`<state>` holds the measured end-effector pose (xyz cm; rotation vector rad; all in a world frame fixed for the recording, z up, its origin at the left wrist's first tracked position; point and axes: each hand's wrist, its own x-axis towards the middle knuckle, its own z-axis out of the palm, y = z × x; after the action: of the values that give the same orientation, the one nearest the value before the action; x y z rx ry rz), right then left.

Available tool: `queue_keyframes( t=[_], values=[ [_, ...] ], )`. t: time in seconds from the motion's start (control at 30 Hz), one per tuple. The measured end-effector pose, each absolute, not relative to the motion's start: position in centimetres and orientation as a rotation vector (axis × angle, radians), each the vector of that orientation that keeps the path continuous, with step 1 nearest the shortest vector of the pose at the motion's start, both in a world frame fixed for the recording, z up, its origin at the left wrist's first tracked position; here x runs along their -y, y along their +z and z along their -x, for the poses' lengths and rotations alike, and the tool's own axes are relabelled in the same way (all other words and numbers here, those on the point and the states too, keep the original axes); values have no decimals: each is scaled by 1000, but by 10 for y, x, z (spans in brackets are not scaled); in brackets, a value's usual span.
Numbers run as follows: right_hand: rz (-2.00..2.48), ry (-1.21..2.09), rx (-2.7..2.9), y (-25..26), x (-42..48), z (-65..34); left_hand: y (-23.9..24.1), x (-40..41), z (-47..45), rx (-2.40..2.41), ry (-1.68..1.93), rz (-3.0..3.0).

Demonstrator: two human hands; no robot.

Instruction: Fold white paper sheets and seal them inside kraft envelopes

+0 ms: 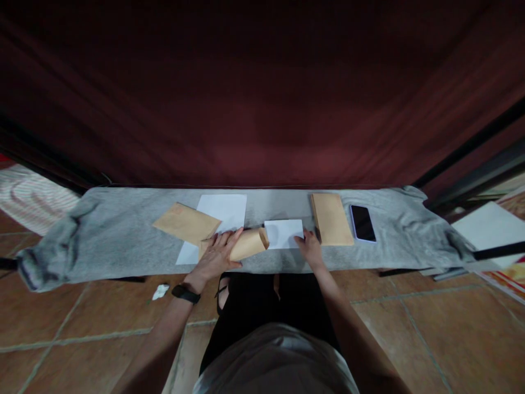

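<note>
My left hand [218,253] lies flat with fingers stretched out over a brown paper envelope [251,244]. The envelope's right end gapes open toward a folded white sheet of paper [282,232]. That sheet's left edge is right at the envelope's mouth; whether it is inside cannot be made out. At the paper's lower right corner, my right hand [310,249] pinches it between thumb and fingers. Another brown envelope [182,220] rests just beyond my left hand, overlapping white paper sheets [226,207].
A grey cloth [118,230] covers the narrow bench. To the right lie a stack of brown envelopes [333,219] and a phone [363,223] with a dark screen. A dark red curtain [262,137] hangs behind. A crumpled white tissue [160,291] is on the tiled floor.
</note>
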<state>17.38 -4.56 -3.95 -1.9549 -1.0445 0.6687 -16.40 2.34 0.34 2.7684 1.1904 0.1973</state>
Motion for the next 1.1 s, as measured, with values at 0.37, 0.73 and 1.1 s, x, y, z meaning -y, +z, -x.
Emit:
queue_keyframes(
  t=[0.37,0.73,1.1],
  values=[
    [1367,974,762,-28,67,-171,-3,-22,165,-1199,242,-2761],
    [1497,1208,932,-29,60,-190,-10,-21,167,-1182,243,-2766],
    [1506,1467,1077,-11,54,-209,-16,-22,167,-1190,235,-2781]
  ],
)
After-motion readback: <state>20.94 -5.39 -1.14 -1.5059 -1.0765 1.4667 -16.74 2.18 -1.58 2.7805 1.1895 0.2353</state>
